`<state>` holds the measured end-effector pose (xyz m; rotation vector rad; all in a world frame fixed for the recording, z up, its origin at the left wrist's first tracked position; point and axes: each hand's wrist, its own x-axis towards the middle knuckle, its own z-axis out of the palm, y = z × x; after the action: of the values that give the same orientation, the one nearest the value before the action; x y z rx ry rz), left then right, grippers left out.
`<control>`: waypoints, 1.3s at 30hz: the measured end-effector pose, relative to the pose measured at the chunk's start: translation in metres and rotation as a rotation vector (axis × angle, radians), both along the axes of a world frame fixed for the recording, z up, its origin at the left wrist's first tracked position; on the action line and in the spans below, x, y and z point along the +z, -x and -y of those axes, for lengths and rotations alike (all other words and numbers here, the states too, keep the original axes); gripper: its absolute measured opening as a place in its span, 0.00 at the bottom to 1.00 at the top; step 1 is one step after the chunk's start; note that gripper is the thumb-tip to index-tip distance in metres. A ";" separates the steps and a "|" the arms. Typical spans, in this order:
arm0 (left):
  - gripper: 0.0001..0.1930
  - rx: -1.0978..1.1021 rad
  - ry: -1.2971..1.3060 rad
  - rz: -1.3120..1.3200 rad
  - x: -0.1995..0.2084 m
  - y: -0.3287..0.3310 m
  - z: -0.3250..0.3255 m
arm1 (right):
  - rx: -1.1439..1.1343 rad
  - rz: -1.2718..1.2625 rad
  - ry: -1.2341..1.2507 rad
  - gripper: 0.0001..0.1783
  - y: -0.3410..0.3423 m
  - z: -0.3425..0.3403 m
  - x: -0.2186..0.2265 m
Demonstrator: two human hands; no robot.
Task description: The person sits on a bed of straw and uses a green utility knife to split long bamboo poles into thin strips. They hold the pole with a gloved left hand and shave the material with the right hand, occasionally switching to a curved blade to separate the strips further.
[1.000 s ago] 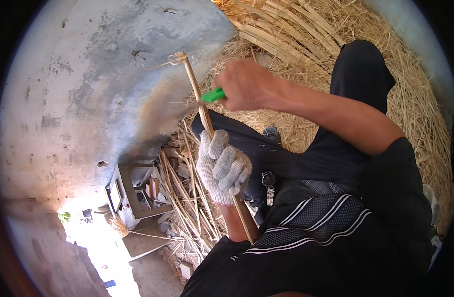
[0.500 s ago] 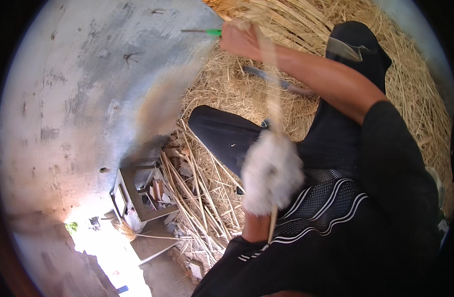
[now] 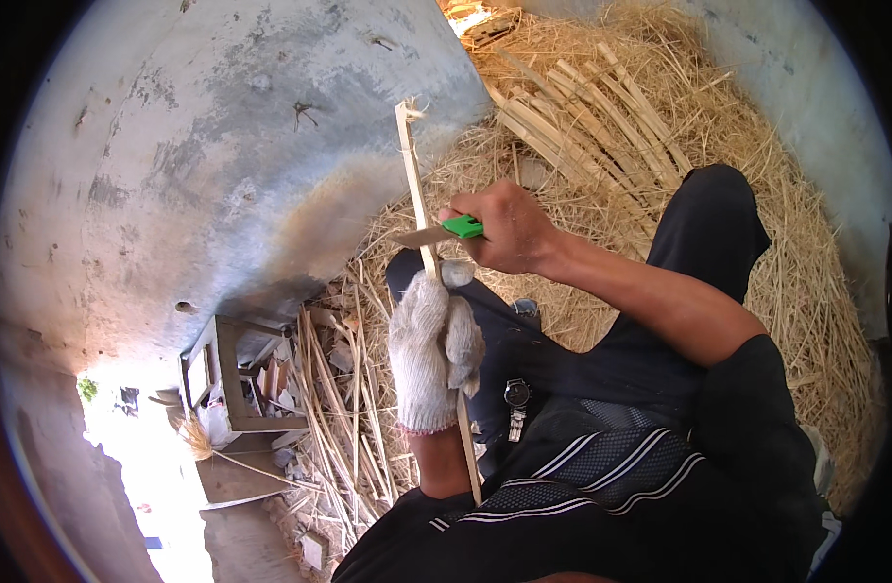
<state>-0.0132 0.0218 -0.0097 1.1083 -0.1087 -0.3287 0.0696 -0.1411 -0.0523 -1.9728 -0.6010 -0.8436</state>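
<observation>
My left hand (image 3: pixel 434 345), in a whitish knitted glove, is closed around a long, pale strip of split wood or bamboo (image 3: pixel 413 180). The strip stands out beyond the fist, with curled fibres at its far tip, and its lower end runs back along my forearm to my shirt. Bare-skinned, my right hand (image 3: pixel 509 228) grips a knife (image 3: pixel 463 226) with a bright green handle. Its blade points left and lies across the strip just beyond the glove. A wristwatch (image 3: pixel 517 394) with a metal band rests against my dark clothing.
Straw (image 3: pixel 796 282) covers the floor around my bent legs. Several split strips (image 3: pixel 601 126) lie at the far side. Thin sticks (image 3: pixel 344 408) are heaped at left beside a box-like frame (image 3: pixel 230 374) holding scraps. A stained wall (image 3: pixel 213 175) rises on the left.
My right hand with the knife has come nearer and lower, bringing the blade onto the strip. My left hand has shifted left with the strip. The view has shifted, and the curved blade on the straw is hidden.
</observation>
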 end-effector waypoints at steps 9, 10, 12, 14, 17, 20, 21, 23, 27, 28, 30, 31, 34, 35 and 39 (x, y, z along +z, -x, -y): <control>0.20 -0.459 0.740 -0.375 -0.019 0.016 0.004 | -0.334 -0.063 0.097 0.11 -0.047 0.031 -0.004; 0.20 -0.469 0.766 -0.409 -0.020 0.020 0.006 | -0.428 -0.068 0.092 0.10 -0.054 0.038 -0.002; 0.20 -0.542 0.883 -0.387 -0.028 0.013 0.006 | -0.464 0.086 0.094 0.09 -0.058 0.039 -0.006; 0.20 -0.458 0.849 -0.357 -0.027 0.010 0.002 | -0.404 0.095 0.116 0.08 -0.058 0.040 -0.009; 0.21 -0.427 0.764 -0.303 -0.031 0.000 -0.004 | -0.171 -0.135 0.266 0.08 -0.030 0.029 -0.002; 0.21 -0.387 0.608 -0.267 -0.029 -0.001 -0.009 | -0.024 0.189 0.176 0.08 -0.016 0.011 -0.008; 0.21 -0.347 0.550 -0.269 -0.025 0.003 -0.008 | -0.026 0.136 0.124 0.07 -0.014 0.006 -0.010; 0.20 -0.277 0.458 -0.289 -0.016 0.010 -0.008 | -0.155 0.102 0.211 0.07 -0.021 0.007 -0.006; 0.20 -0.299 0.506 -0.312 -0.019 0.013 -0.003 | -0.465 0.275 0.207 0.09 -0.049 0.026 -0.018; 0.20 -0.297 0.458 -0.286 -0.018 0.013 -0.001 | -0.499 0.125 0.220 0.11 -0.053 0.027 -0.023; 0.20 -0.280 0.381 -0.223 -0.015 0.014 0.002 | -0.545 -0.168 0.258 0.15 -0.060 0.026 -0.022; 0.21 -0.180 0.292 -0.304 -0.014 0.023 0.011 | -0.539 -0.171 0.234 0.14 -0.062 0.031 -0.021; 0.20 -0.273 0.430 -0.264 -0.026 0.021 0.001 | -0.549 -0.130 0.180 0.13 -0.065 0.039 -0.015; 0.20 -0.269 0.440 -0.268 -0.027 0.013 -0.001 | -0.559 -0.081 0.185 0.12 -0.067 0.037 -0.016; 0.19 -0.291 0.510 -0.270 -0.028 -0.002 -0.010 | -0.217 -0.296 0.212 0.08 -0.053 0.044 0.001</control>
<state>-0.0108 0.0320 -0.0376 0.5341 -0.1066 -0.6672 0.1221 -0.1851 -0.0516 -2.3330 -0.3162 -0.6168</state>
